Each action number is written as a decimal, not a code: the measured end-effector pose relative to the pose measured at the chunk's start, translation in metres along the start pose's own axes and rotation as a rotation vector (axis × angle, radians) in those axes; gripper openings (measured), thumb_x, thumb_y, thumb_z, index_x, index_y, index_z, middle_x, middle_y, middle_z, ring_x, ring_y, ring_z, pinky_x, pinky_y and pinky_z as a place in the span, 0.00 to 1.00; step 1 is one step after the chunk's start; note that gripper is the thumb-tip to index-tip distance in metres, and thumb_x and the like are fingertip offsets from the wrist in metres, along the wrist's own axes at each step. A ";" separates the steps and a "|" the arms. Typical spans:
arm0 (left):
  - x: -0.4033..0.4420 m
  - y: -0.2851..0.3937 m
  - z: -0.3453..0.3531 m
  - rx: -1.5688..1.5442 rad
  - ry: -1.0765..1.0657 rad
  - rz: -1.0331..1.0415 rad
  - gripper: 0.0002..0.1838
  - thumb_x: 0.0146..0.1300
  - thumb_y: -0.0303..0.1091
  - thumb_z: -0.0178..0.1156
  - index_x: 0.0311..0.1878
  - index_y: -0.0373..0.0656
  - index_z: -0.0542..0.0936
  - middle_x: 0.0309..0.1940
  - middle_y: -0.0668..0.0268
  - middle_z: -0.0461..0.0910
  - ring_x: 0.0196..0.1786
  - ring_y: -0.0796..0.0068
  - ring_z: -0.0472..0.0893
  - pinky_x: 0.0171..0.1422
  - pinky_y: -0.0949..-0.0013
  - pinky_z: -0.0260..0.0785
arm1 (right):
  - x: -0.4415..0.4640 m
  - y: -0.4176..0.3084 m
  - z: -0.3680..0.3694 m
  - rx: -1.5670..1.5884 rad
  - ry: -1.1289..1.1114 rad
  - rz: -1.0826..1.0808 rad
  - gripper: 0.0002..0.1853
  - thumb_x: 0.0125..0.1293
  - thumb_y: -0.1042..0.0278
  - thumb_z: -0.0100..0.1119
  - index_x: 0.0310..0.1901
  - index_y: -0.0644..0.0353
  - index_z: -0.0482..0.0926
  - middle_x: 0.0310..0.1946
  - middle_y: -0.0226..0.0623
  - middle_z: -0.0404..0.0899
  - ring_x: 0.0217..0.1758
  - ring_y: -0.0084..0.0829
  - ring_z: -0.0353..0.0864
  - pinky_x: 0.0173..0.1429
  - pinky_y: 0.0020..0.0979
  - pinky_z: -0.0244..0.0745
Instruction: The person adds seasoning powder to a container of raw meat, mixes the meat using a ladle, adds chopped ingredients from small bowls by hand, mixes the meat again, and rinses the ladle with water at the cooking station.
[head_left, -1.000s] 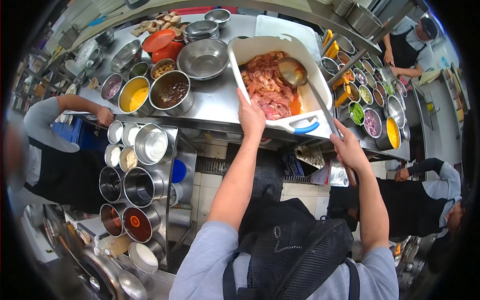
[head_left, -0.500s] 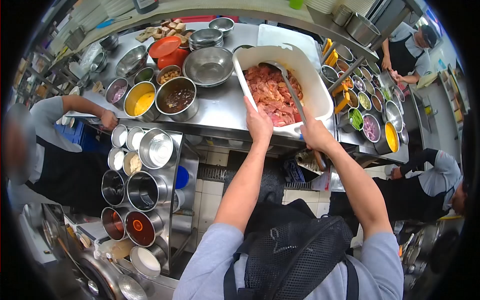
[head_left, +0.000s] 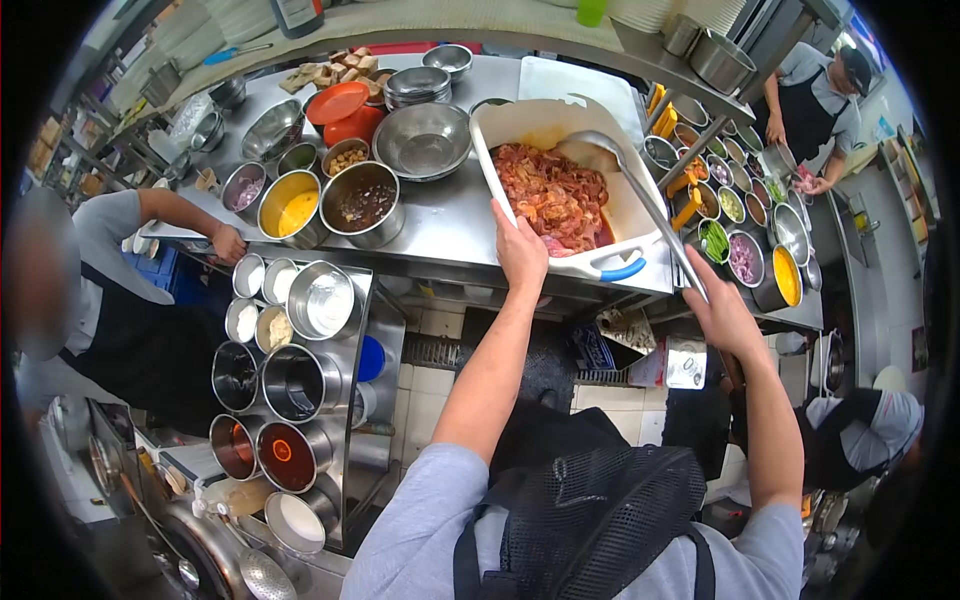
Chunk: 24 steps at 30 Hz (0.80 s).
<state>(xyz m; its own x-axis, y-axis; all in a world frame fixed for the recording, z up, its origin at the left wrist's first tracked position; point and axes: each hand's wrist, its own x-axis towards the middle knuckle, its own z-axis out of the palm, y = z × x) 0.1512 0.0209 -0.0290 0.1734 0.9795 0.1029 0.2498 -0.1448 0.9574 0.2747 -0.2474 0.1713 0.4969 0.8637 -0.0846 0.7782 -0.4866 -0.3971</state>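
A white plastic tub (head_left: 640, 205) full of raw sliced meat (head_left: 550, 195) stands on the steel counter, tilted in my view. My left hand (head_left: 521, 248) grips the tub's near left rim. In my right hand (head_left: 725, 312), off the tub's right front corner, is the long handle of a steel ladle (head_left: 655, 205). The ladle's bowl lies over the right side of the meat, against the inner wall; whether it holds any meat is hidden. Reddish liquid shows beside the meat. A blue handle grip (head_left: 622, 271) sits on the tub's near edge.
Left of the tub are a wide steel bowl (head_left: 425, 140), a pot of dark sauce (head_left: 362, 205) and a pot of yellow liquid (head_left: 292, 207). Ingredient containers (head_left: 745, 255) crowd the right. A cart (head_left: 345, 420) holds several pots. Co-workers stand left (head_left: 140, 330) and right (head_left: 815, 110).
My right hand has moved right, drawing the ladle toward the tub's right side. The meat is heaped further left, uncovering liquid. The person at lower right has shifted downward in view.
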 end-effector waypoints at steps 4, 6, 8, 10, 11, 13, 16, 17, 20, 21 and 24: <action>0.002 -0.002 -0.004 -0.014 -0.053 -0.025 0.34 0.78 0.32 0.52 0.81 0.32 0.54 0.56 0.33 0.80 0.57 0.32 0.80 0.62 0.44 0.72 | 0.087 0.032 0.036 -0.107 0.016 0.106 0.34 0.75 0.63 0.56 0.81 0.56 0.61 0.48 0.69 0.84 0.53 0.67 0.83 0.64 0.57 0.74; 0.003 -0.003 -0.003 0.006 -0.064 -0.022 0.34 0.78 0.32 0.52 0.81 0.32 0.54 0.55 0.33 0.81 0.56 0.31 0.81 0.61 0.43 0.72 | 0.119 0.020 0.042 -0.028 -0.079 0.170 0.35 0.75 0.63 0.55 0.81 0.56 0.60 0.46 0.70 0.84 0.48 0.64 0.86 0.60 0.56 0.78; 0.004 -0.009 0.000 0.087 -0.009 0.026 0.33 0.77 0.31 0.54 0.81 0.32 0.57 0.43 0.41 0.87 0.48 0.43 0.88 0.53 0.49 0.78 | 0.144 0.018 0.056 -0.010 -0.109 0.184 0.32 0.74 0.64 0.55 0.78 0.59 0.63 0.42 0.69 0.85 0.39 0.60 0.88 0.54 0.54 0.82; 0.005 -0.013 0.003 0.071 0.045 0.088 0.33 0.76 0.30 0.54 0.80 0.32 0.58 0.44 0.39 0.87 0.48 0.41 0.87 0.55 0.48 0.78 | 0.173 0.025 0.083 -0.051 0.018 -0.034 0.29 0.74 0.66 0.55 0.74 0.61 0.66 0.38 0.66 0.86 0.32 0.53 0.89 0.46 0.51 0.84; 0.006 -0.011 0.002 0.085 0.035 0.080 0.33 0.76 0.30 0.54 0.80 0.32 0.58 0.45 0.38 0.86 0.49 0.39 0.87 0.55 0.47 0.77 | 0.173 0.016 0.083 0.011 -0.096 0.041 0.28 0.73 0.68 0.55 0.73 0.61 0.66 0.37 0.64 0.86 0.30 0.50 0.89 0.41 0.50 0.83; 0.004 -0.009 0.002 0.104 0.023 0.069 0.33 0.77 0.31 0.54 0.80 0.31 0.58 0.47 0.36 0.85 0.50 0.35 0.86 0.56 0.45 0.77 | 0.162 -0.021 0.071 0.095 -0.237 0.114 0.30 0.73 0.70 0.54 0.75 0.58 0.64 0.36 0.63 0.85 0.30 0.50 0.89 0.39 0.49 0.83; 0.004 -0.008 0.004 0.084 0.042 0.044 0.32 0.77 0.31 0.54 0.80 0.31 0.59 0.49 0.35 0.85 0.53 0.35 0.85 0.58 0.45 0.76 | 0.165 0.007 0.091 0.050 -0.234 -0.058 0.35 0.73 0.70 0.54 0.80 0.52 0.58 0.38 0.64 0.85 0.37 0.56 0.88 0.46 0.52 0.82; 0.004 -0.004 0.003 0.082 0.048 0.049 0.32 0.77 0.31 0.54 0.80 0.31 0.59 0.49 0.35 0.85 0.53 0.35 0.85 0.58 0.45 0.76 | 0.166 0.021 0.096 -0.022 -0.196 -0.215 0.38 0.72 0.70 0.54 0.82 0.47 0.55 0.40 0.65 0.85 0.42 0.60 0.88 0.50 0.55 0.82; -0.001 0.002 0.003 0.048 0.065 0.004 0.32 0.77 0.32 0.54 0.79 0.31 0.59 0.52 0.34 0.84 0.56 0.35 0.84 0.61 0.45 0.74 | 0.128 0.037 0.069 -0.089 -0.225 -0.251 0.41 0.72 0.69 0.55 0.84 0.39 0.53 0.43 0.67 0.84 0.50 0.64 0.85 0.57 0.59 0.78; -0.001 -0.003 0.007 0.072 0.096 0.025 0.32 0.78 0.33 0.53 0.80 0.33 0.58 0.52 0.35 0.83 0.55 0.35 0.83 0.60 0.44 0.74 | 0.111 0.035 0.056 -0.134 -0.251 -0.184 0.41 0.71 0.70 0.55 0.84 0.37 0.53 0.44 0.68 0.84 0.50 0.64 0.85 0.58 0.59 0.78; -0.004 0.000 0.006 0.060 0.122 0.021 0.31 0.78 0.34 0.53 0.79 0.33 0.59 0.53 0.35 0.83 0.57 0.35 0.82 0.62 0.44 0.73 | 0.053 0.014 0.014 -0.225 -0.282 0.020 0.44 0.68 0.73 0.57 0.84 0.36 0.55 0.45 0.68 0.84 0.52 0.65 0.84 0.60 0.58 0.77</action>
<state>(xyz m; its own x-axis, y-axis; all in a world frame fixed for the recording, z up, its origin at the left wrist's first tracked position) 0.1564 0.0165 -0.0310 0.0627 0.9854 0.1583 0.3042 -0.1699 0.9373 0.3070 -0.2066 0.1481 0.4113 0.8408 -0.3519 0.8502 -0.4931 -0.1843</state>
